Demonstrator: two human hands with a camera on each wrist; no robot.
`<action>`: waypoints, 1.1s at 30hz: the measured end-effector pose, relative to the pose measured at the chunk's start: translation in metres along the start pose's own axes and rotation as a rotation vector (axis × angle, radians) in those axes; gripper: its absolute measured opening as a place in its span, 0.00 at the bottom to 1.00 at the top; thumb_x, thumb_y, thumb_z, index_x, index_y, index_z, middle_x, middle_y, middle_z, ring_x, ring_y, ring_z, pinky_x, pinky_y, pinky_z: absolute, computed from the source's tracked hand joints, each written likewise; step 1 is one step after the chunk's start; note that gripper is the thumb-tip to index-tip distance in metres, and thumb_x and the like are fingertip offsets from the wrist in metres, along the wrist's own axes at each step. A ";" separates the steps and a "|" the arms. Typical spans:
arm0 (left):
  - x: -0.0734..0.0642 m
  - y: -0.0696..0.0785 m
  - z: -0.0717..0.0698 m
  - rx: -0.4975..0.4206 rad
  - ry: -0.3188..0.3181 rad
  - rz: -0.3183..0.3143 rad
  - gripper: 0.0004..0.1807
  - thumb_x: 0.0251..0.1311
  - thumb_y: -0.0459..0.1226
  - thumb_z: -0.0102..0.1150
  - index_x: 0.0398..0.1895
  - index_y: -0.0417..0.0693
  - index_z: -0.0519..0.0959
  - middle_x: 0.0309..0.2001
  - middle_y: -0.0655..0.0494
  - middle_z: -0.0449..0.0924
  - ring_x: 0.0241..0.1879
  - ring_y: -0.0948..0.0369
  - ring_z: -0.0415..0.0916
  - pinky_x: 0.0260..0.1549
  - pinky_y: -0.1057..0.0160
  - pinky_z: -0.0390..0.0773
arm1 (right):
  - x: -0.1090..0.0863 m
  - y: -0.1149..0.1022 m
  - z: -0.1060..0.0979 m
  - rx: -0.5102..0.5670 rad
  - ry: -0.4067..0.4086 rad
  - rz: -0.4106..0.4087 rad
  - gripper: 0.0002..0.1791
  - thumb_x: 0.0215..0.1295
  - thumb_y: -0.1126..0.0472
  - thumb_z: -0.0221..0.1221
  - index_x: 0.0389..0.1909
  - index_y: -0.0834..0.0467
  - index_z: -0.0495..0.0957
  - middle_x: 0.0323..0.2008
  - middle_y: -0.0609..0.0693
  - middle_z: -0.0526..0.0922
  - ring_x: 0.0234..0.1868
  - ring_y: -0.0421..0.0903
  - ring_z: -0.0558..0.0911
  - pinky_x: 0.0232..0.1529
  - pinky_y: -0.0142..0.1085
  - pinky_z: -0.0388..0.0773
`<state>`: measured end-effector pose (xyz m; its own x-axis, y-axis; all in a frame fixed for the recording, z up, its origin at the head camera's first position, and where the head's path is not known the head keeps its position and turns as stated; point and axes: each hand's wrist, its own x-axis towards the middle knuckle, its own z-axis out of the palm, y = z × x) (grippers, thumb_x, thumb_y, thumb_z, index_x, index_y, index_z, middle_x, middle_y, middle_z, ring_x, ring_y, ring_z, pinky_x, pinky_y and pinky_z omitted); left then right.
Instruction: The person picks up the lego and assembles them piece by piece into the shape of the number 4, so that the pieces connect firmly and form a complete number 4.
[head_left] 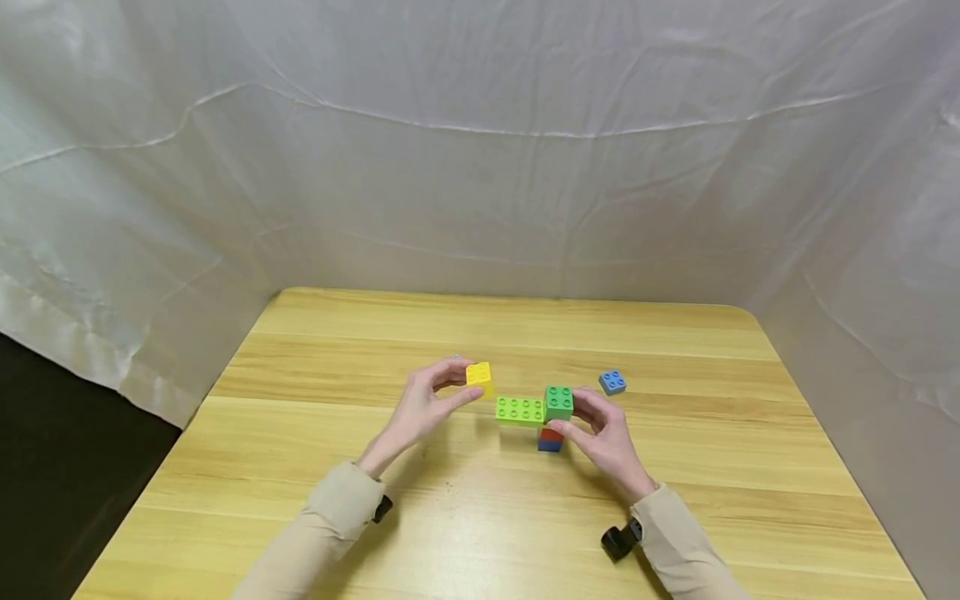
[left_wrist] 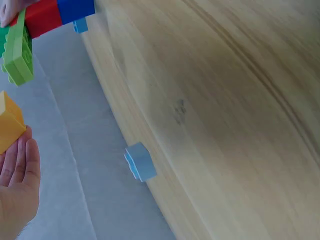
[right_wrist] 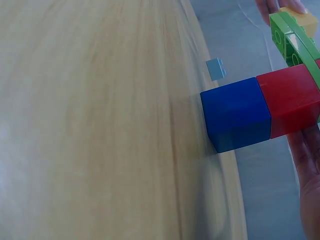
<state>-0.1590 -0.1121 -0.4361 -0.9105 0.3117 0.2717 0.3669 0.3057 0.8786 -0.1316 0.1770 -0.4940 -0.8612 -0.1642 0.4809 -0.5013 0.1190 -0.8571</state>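
Observation:
My left hand (head_left: pixel 427 398) pinches a yellow toy brick (head_left: pixel 480 377) between thumb and fingers, held in the air left of a stack. At the stack's bottom is a dark blue brick (right_wrist: pixel 235 117), with a red brick (right_wrist: pixel 289 100) above it. Over the red one, a long lime green brick (head_left: pixel 519 409) juts out to the left. A green brick (head_left: pixel 559 402) sits on top at the right end. My right hand (head_left: pixel 609 433) grips the stack from the right, fingers behind and thumb in front. A gap separates the yellow brick from the lime one.
A small light blue brick (head_left: pixel 612 382) lies on the wooden table (head_left: pixel 465 533) behind the right hand. Another blue brick (left_wrist: pixel 141 162) is near the far edge, mostly hidden by the left hand in the head view. Grey sheeting (head_left: pixel 510 192) surrounds the table.

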 end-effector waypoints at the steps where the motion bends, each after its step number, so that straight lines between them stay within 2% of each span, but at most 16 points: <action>1: 0.000 0.001 0.001 -0.001 -0.010 0.000 0.23 0.59 0.36 0.70 0.57 0.38 0.79 0.49 0.43 0.86 0.51 0.49 0.83 0.61 0.51 0.80 | 0.000 0.000 0.000 -0.001 0.000 -0.002 0.23 0.53 0.81 0.67 0.52 0.73 0.77 0.47 0.34 0.82 0.49 0.30 0.83 0.53 0.23 0.81; 10: 0.001 0.005 0.009 0.003 -0.076 0.049 0.23 0.61 0.36 0.69 0.59 0.41 0.79 0.49 0.46 0.86 0.51 0.52 0.83 0.61 0.51 0.80 | 0.001 0.000 0.000 -0.005 -0.005 0.001 0.23 0.53 0.81 0.67 0.52 0.73 0.77 0.47 0.33 0.82 0.48 0.30 0.83 0.53 0.23 0.81; 18: 0.000 0.008 0.015 0.015 -0.106 0.131 0.22 0.61 0.35 0.69 0.58 0.41 0.79 0.49 0.46 0.86 0.50 0.52 0.83 0.59 0.52 0.82 | 0.000 0.001 0.000 -0.015 -0.008 0.001 0.23 0.53 0.80 0.67 0.52 0.72 0.77 0.47 0.32 0.82 0.49 0.29 0.83 0.53 0.23 0.81; 33: 0.001 0.009 0.019 0.047 -0.136 0.170 0.21 0.61 0.36 0.69 0.58 0.41 0.79 0.50 0.46 0.87 0.51 0.51 0.83 0.58 0.52 0.82 | 0.000 -0.001 0.001 -0.042 -0.012 0.032 0.23 0.55 0.78 0.68 0.53 0.71 0.77 0.48 0.31 0.81 0.49 0.28 0.82 0.54 0.22 0.81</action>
<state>-0.1532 -0.0919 -0.4347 -0.8019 0.4795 0.3565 0.5243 0.2786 0.8047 -0.1308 0.1756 -0.4933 -0.8759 -0.1711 0.4512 -0.4769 0.1650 -0.8633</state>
